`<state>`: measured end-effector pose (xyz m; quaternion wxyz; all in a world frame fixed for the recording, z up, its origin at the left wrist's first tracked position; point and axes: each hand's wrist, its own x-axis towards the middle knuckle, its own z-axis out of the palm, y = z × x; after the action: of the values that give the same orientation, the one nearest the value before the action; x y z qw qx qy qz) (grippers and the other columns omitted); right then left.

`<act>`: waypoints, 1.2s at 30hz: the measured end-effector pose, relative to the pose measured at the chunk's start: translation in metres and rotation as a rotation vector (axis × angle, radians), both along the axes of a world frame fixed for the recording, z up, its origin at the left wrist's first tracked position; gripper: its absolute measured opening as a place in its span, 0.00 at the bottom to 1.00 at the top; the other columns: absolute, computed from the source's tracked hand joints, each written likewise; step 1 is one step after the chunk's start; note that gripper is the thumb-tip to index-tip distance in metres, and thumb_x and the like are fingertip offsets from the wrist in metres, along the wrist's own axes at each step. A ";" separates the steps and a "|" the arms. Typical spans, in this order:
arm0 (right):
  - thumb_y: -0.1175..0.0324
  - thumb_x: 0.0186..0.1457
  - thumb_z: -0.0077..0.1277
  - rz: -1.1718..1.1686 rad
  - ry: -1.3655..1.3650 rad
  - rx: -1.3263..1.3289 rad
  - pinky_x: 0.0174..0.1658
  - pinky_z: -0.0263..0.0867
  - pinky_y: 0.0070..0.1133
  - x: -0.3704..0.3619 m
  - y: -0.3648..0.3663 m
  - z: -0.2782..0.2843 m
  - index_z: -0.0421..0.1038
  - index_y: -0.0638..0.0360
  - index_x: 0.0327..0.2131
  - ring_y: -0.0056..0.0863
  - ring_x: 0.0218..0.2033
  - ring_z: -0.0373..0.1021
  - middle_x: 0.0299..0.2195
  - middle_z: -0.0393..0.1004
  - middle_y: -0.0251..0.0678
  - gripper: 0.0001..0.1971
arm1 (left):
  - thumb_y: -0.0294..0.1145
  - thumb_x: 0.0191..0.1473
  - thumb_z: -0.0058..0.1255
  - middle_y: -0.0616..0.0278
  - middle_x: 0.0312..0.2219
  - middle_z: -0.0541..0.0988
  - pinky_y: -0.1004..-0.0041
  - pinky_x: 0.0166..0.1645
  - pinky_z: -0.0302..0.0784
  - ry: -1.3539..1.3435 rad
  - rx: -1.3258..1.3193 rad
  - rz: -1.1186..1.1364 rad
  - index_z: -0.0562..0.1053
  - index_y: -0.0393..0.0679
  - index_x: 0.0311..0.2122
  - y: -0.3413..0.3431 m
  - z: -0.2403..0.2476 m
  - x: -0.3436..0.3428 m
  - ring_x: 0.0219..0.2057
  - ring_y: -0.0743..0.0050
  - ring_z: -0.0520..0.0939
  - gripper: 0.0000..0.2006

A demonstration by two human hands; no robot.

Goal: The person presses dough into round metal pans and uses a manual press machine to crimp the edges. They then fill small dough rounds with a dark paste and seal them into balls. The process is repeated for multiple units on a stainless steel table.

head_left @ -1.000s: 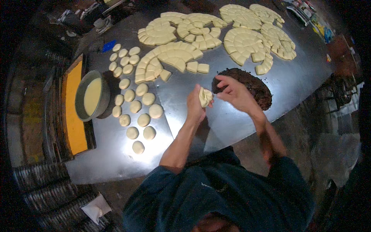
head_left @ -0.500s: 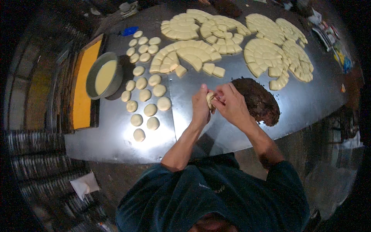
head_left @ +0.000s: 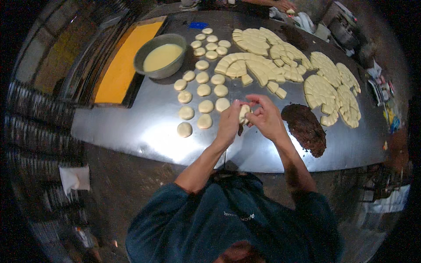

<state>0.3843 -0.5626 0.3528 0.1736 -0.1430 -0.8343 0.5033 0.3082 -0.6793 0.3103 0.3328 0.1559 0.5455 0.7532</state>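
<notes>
Both hands meet over the near middle of the metal table. Between them is a small pale dough piece (head_left: 244,113), rounded and partly covered by fingers. My left hand (head_left: 229,124) is closed around its left side. The thumb and fingers of my right hand (head_left: 266,117) pinch its right edge. Something dark and narrow pokes out below the left hand; I cannot make out what it is. Just right of my right hand lies a dark brown crumbly mound of filling (head_left: 305,129). Several flat round dough pieces (head_left: 205,106) lie in loose rows to the left of my hands.
Sheets of pale dough cut into small portions (head_left: 263,72) cover the table's far side and right. At left stand a grey bowl of pale yellow liquid (head_left: 163,58) and a dark-edged tray with a yellow-orange surface (head_left: 125,65). Another person's hand (head_left: 284,5) shows at the far edge.
The view has swung to the left, so the table things sit further right in the picture. My hands still hold the dough piece, which now looks rounder and shows more between the fingers.
</notes>
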 end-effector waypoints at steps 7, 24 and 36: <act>0.79 0.45 0.51 0.072 0.161 0.673 0.37 0.69 0.29 0.021 -0.074 -0.026 0.69 0.63 0.39 0.42 0.37 0.69 0.37 0.68 0.43 0.14 | 0.51 0.63 0.32 0.61 0.20 0.73 0.74 0.22 0.68 -0.132 -0.033 0.039 0.72 0.36 0.34 -0.030 -0.033 0.010 0.19 0.77 0.73 0.25; 0.60 0.54 0.47 0.170 -0.539 0.506 0.43 0.63 0.38 0.081 -0.035 -0.102 0.71 0.50 0.45 0.44 0.41 0.66 0.39 0.71 0.41 0.15 | 0.37 0.61 0.43 0.56 0.38 0.78 0.76 0.34 0.77 -0.145 -0.459 0.125 0.70 0.36 0.47 -0.198 -0.119 -0.014 0.33 0.72 0.80 0.15; 0.54 0.52 0.50 0.218 -0.478 0.783 0.60 0.40 0.53 0.051 -0.043 -0.184 0.55 0.51 0.59 0.49 0.64 0.41 0.62 0.48 0.45 0.33 | 0.35 0.56 0.49 0.60 0.31 0.79 0.79 0.29 0.75 0.091 -0.436 0.102 0.74 0.36 0.43 -0.058 -0.097 -0.074 0.28 0.77 0.79 0.14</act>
<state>0.4349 -0.6058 0.1683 -0.0365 -0.0901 -0.9881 0.1192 0.2337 -0.7372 0.2134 0.2950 0.0863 0.7170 0.6257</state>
